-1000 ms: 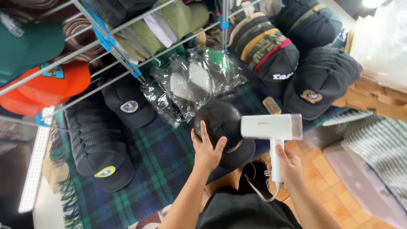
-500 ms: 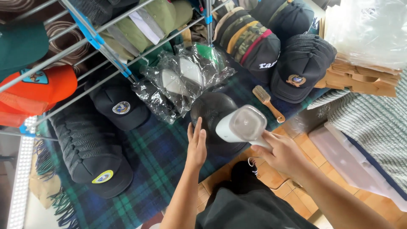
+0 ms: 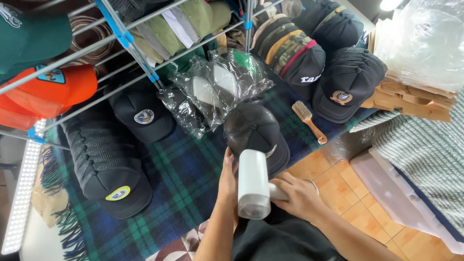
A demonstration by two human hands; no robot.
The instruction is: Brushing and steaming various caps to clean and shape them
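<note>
- Over the plaid blanket [image 3: 183, 188], your right hand [image 3: 298, 195] gripped a white handheld steamer [image 3: 253, 183].
- Just left of it, your left hand [image 3: 227, 180] lay flat, fingers open, steadying the black cap [image 3: 256, 135] ahead.

Handheld steamer [image 3: 253, 183], lower centre: smooth white plastic, semi-gloss. Black cap [image 3: 256, 135] above it: matt cloth crown with mesh weave. Blanket [image 3: 179, 193]: woven tartan cloth, fringed. Brush [image 3: 309, 122], right of centre: bare wood. Bagged caps [image 3: 217, 89], upper centre: clear, crinkled glossy plastic. Floor [image 3: 348, 188]: glazed tile.
</note>
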